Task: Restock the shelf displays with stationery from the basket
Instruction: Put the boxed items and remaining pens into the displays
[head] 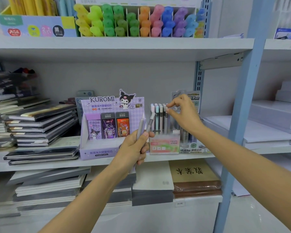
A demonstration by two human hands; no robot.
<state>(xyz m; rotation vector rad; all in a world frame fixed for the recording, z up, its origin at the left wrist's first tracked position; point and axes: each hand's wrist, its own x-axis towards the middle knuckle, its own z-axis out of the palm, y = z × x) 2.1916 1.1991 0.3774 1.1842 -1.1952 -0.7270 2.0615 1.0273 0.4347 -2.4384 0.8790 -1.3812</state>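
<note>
My left hand (136,147) is closed around two grey pens (145,126) held upright in front of the middle shelf. To their right stands a clear pen display box (165,145) labelled Fruit Soda, with several pastel pens (158,115) standing in it. My right hand (183,113) reaches over that box, and its thumb and forefinger pinch the top of one pen at the right end of the row. The basket is not in view.
A purple Kuromi lead-refill display (107,125) stands left of the pen box. Stacked notebooks (40,128) fill the shelf's left side. Coloured highlighters (138,21) line the shelf above. A blue upright post (242,115) stands at the right, with white paper reams (272,125) beyond.
</note>
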